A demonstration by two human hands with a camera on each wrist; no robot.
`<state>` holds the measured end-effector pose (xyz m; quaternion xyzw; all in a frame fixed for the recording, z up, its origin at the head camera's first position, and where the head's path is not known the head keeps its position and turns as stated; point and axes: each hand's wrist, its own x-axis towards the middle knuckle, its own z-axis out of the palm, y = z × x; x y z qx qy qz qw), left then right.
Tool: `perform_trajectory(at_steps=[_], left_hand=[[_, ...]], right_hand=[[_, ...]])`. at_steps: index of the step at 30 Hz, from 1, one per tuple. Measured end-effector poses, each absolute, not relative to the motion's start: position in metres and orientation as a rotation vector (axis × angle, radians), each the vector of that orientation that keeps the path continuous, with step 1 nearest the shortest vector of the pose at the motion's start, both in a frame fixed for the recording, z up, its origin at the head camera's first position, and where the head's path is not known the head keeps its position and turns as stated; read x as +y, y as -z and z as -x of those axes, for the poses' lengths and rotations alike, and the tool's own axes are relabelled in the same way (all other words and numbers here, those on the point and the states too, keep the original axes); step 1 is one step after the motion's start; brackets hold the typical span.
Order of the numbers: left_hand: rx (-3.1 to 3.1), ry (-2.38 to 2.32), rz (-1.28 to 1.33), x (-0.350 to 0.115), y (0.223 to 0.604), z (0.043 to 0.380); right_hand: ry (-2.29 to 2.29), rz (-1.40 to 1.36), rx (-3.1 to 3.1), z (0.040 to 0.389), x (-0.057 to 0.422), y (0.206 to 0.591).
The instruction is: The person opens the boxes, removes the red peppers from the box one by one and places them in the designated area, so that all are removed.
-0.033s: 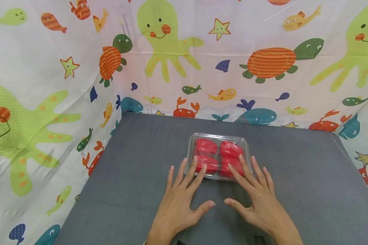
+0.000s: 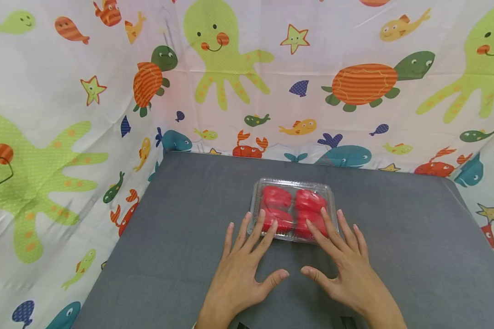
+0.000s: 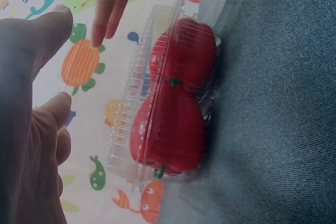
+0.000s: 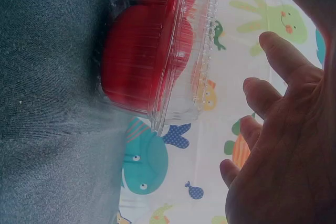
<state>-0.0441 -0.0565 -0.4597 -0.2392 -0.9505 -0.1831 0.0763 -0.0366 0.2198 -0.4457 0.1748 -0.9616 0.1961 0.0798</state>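
A clear plastic clamshell box (image 2: pixel 290 183) lies with its lid down in the middle of the grey surface. Inside it are several red bell peppers (image 2: pixel 276 197); green stems show on the peppers (image 3: pixel 176 124) in the left wrist view. My left hand (image 2: pixel 238 278), fingers spread, hovers over the near left part of the box. Mirroring it on the near right is my right hand (image 2: pixel 350 274), its fingers also spread. Both wrist views show a gap between the box and the hands, and neither hand holds anything.
A grey cloth-like tabletop (image 2: pixel 181 228) extends around the box. White fabric (image 2: pixel 271 91) printed with sea animals walls off the back and both sides. Small dark pieces (image 2: pixel 347 322) show at the bottom edge near the wrists.
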Motion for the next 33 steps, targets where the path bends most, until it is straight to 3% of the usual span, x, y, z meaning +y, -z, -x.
perform_trajectory(at_steps=[11, 33], left_hand=[[-2.840, 0.622, 0.718, -0.057, 0.461, 0.045], [-2.737, 1.431, 0.571, -0.066, 0.482, 0.071]], right_hand=[[-0.588, -0.514, -2.860, 0.037, 0.221, 0.446], [-0.753, -0.198, -3.004, 0.048, 0.227, 0.452]])
